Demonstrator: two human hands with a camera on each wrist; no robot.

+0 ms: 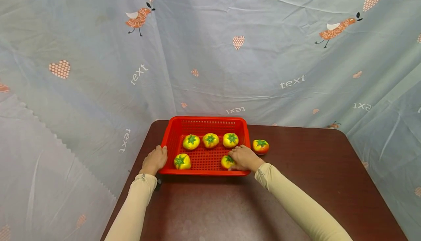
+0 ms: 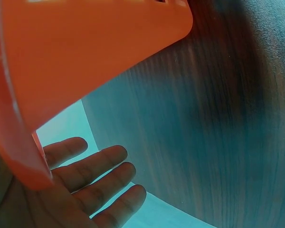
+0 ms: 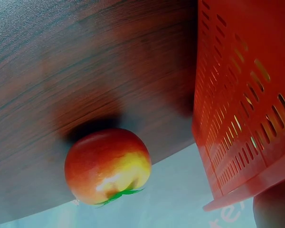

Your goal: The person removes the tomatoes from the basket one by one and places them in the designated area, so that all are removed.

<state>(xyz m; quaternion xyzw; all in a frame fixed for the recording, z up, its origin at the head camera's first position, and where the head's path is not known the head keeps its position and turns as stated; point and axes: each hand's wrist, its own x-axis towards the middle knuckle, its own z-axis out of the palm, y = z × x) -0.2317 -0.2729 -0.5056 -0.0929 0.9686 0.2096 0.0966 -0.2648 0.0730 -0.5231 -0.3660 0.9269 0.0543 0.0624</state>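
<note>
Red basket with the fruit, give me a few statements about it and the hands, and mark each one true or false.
Five fruits lie in the red basket. True.
The loose fruit sits left of the basket. False: it sits to the right, on the table.
The right hand is at the near-right fruit in the basket. True.
The left hand holds a fruit. False: it is at the basket's left rim.

Basket (image 1: 204, 173), red, slotted, upright, 1; yellow-red fruits (image 1: 191, 142), green-topped, 5 inside; similar fruit (image 1: 261, 147), 1, on the bench (image 1: 302, 168) beside its right wall.
</note>
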